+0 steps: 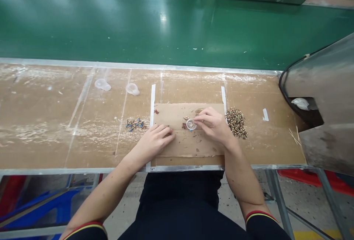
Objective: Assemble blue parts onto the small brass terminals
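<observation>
My right hand point(212, 124) has its thumb and forefinger pinched at the right rim of a small round clear plastic cup point(190, 125); what lies inside is too small to make out. Beneath the cup is a flat sheet of cardboard point(177, 146). My left hand point(158, 139) rests on the sheet's left part, fingers loosely stretched and nothing visible in them. Just left of the cup lie a few reddish small parts point(184, 125) and some brass-coloured pieces point(186, 118). Close to my right wrist sits a heap of small brass-coloured metal parts point(236, 122).
Left of the sheet is a pile of blue-and-brass parts point(135, 124). Two clear plastic cups point(102, 84) stand farther back. A green conveyor belt point(124, 26) runs behind the table. At right are a metal housing point(329, 96) with a black cable and thin sticks point(294, 136).
</observation>
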`<state>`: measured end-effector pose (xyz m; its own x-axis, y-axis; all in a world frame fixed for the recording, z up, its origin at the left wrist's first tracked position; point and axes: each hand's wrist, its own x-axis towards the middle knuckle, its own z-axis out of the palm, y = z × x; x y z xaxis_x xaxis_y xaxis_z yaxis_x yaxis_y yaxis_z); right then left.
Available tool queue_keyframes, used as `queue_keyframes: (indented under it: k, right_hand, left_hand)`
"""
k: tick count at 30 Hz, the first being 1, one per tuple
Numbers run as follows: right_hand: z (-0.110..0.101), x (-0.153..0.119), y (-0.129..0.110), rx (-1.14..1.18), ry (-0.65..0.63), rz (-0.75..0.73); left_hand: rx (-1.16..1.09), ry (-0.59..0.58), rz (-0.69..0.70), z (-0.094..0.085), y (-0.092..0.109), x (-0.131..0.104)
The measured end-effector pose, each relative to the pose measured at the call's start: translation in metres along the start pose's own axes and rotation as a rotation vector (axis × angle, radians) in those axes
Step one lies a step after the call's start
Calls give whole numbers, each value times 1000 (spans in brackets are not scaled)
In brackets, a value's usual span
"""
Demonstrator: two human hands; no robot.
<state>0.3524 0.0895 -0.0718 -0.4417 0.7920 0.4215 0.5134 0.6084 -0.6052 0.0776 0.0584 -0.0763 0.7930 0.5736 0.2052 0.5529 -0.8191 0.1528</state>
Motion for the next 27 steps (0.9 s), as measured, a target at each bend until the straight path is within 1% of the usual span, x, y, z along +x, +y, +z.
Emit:
queue_keyframes:
  k: [3, 5, 7, 9, 11, 13, 15, 18, 21, 23, 25, 27]
  right_hand:
    - [-3, 1, 1, 59, -41, -40]
    - [-3, 1, 0, 76, -51, -64]
    - [-2, 2, 0, 74, -50, -85]
    - [-1, 2, -1, 56, -38, -94]
    - [1, 3, -1, 19, -10, -93]
    - [3, 3, -2, -28, 31, -87]
    - [5, 3, -3, -58, 69, -95]
    - [9, 4, -5, -57, 86, -102]
    - [12, 3, -5, -36, 54, -69]
    - [13, 2, -4, -32, 31, -53]
    - [11, 2, -3, -30, 24, -58]
    - [10, 2, -3, -38, 38, -66]
  left_hand:
    - [4, 10, 30, -3, -6, 4]
    - [-67, 83, 29, -8, -7, 8]
    - [-247, 226, -15, -16, -4, 14]
    - [-498, 392, -84, -22, 1, 23]
    - [-773, 520, -177, -23, 6, 33]
    - [-1046, 600, -295, -18, 7, 41]
    - [-1291, 667, -407, -5, 6, 46]
    - [-1556, 768, -493, 14, 5, 49]
    - [-1775, 825, -530, 23, 7, 49]
    - [-1850, 819, -549, 22, 9, 48]
    - [-1831, 783, -572, 20, 10, 46]
    - [-1765, 747, -603, 20, 9, 43]
